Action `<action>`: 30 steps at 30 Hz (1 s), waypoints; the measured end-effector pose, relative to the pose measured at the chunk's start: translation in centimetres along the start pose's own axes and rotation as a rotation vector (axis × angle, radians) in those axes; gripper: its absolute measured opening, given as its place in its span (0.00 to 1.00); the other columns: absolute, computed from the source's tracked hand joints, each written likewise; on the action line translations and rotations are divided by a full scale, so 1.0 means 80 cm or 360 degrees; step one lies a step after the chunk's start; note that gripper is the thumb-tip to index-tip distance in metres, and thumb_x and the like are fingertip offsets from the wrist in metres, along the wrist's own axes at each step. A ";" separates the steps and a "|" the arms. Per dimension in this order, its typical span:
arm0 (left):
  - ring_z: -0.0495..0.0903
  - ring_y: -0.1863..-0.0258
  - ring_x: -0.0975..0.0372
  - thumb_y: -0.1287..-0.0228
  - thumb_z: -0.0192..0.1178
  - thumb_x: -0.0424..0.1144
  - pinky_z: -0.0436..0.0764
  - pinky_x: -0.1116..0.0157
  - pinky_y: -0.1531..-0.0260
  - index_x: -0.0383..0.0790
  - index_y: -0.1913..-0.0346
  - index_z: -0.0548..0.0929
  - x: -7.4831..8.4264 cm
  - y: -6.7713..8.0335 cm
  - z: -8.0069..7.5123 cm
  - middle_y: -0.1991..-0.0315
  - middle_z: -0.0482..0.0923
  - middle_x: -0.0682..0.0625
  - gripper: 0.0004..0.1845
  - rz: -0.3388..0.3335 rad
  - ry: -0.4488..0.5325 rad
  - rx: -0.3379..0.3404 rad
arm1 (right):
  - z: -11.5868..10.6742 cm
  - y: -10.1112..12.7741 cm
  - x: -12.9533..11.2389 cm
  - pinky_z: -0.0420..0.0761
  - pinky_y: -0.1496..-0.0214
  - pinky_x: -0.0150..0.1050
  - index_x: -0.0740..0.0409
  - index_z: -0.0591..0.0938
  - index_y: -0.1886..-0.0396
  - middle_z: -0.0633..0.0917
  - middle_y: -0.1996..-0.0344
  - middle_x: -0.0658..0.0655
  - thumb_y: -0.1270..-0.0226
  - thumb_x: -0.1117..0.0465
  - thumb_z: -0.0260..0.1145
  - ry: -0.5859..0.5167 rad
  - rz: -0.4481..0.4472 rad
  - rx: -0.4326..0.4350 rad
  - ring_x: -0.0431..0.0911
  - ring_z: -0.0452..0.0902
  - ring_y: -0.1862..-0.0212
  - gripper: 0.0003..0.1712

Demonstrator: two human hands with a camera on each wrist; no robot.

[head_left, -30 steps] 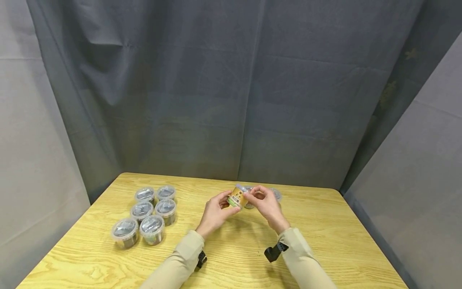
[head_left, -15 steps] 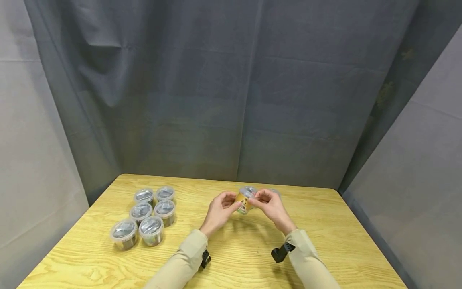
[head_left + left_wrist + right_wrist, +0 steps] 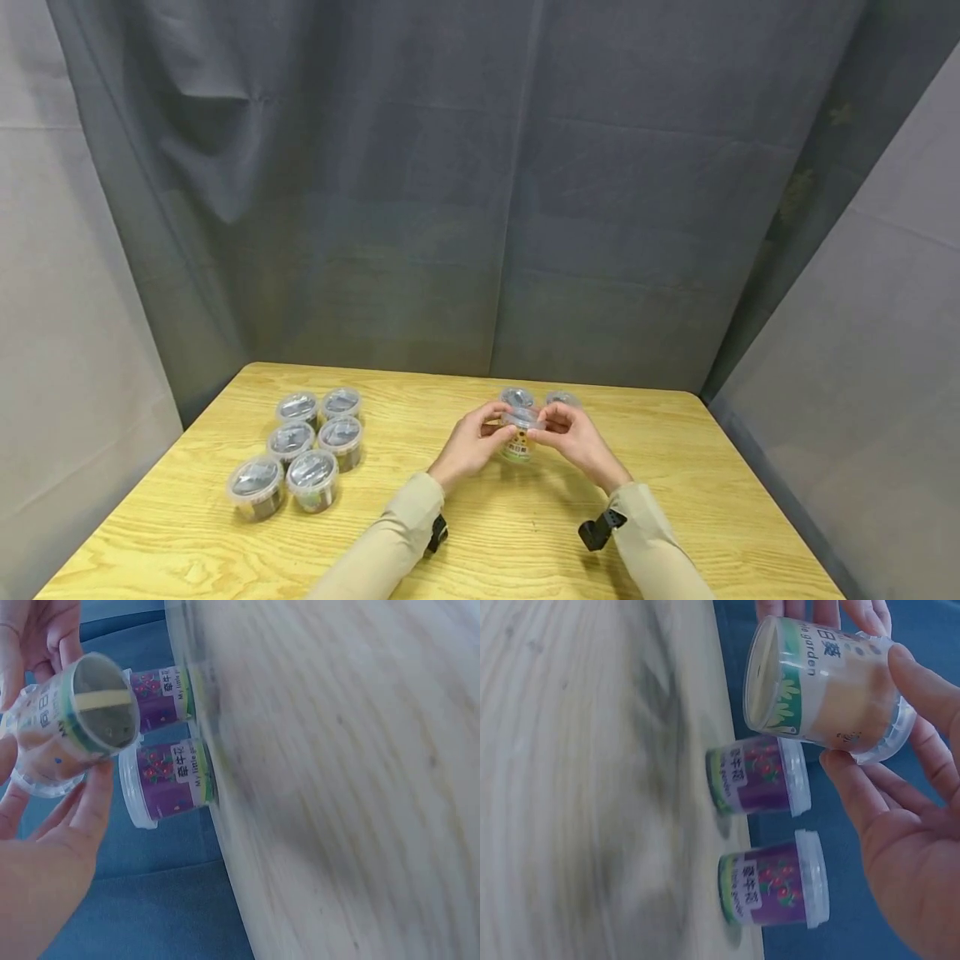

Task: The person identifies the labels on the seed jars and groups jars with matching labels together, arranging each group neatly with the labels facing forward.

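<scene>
Gripping a round clear-plastic tub (image 3: 517,437), curled fingers (image 3: 501,411) of both hands, above grainy wooden table (image 3: 487,533)

The held tub (image 3: 825,690) reads "garden"; the purple-labelled tubs (image 3: 169,780) perhaps "My little".

Both forearms, in beige sleeves, reach forward over the tabletop from its near edge and converge toward the middle. The left hand (image 3: 472,439) and right hand (image 3: 573,435) meet fingertip to fingertip, each with fingers and thumb curled round the rim of one small cup (image 3: 517,433) lifted between them. A dark strap sits at each wrist.
</scene>
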State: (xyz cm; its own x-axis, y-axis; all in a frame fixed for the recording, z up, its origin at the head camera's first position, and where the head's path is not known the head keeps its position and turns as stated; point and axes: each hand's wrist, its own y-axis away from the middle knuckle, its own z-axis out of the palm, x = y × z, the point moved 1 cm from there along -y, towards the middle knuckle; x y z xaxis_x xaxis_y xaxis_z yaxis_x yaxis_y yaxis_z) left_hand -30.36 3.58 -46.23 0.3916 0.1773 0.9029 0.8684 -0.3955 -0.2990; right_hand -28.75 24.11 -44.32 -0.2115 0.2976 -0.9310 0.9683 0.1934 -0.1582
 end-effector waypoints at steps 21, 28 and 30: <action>0.84 0.48 0.56 0.37 0.67 0.37 0.83 0.69 0.50 0.40 0.46 0.84 0.008 -0.020 0.051 0.46 0.83 0.47 0.16 -0.0005 -0.0105 -0.0124 | -0.049 0.029 0.043 0.83 0.52 0.32 0.62 0.79 0.61 0.84 0.51 0.61 0.43 0.57 0.76 0.0232 0.0088 0.0115 0.48 0.82 0.48 0.18; 0.82 0.46 0.53 0.35 0.64 0.33 0.83 0.65 0.48 0.37 0.44 0.83 0.002 -0.021 0.065 0.43 0.81 0.44 0.17 -0.0001 -0.0202 -0.0216 | -0.065 0.035 0.054 0.84 0.50 0.33 0.61 0.80 0.64 0.81 0.42 0.64 0.49 0.57 0.79 0.0231 0.0148 0.0129 0.52 0.81 0.43 0.19; 0.82 0.45 0.54 0.34 0.63 0.32 0.83 0.66 0.48 0.37 0.43 0.82 0.003 -0.021 0.068 0.43 0.81 0.44 0.17 0.0003 -0.0233 -0.0250 | -0.069 0.036 0.057 0.84 0.50 0.33 0.62 0.80 0.64 0.81 0.42 0.64 0.48 0.58 0.79 0.0233 0.0147 0.0119 0.53 0.81 0.43 0.19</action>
State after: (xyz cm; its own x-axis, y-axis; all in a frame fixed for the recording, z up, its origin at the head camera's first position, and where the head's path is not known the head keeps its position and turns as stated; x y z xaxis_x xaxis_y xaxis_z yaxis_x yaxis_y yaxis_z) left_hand -30.10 9.16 -47.16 0.4434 0.3011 0.8443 0.8140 -0.5296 -0.2386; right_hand -27.65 31.20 -47.21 -0.1329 0.4447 -0.8858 0.9905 0.0908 -0.1031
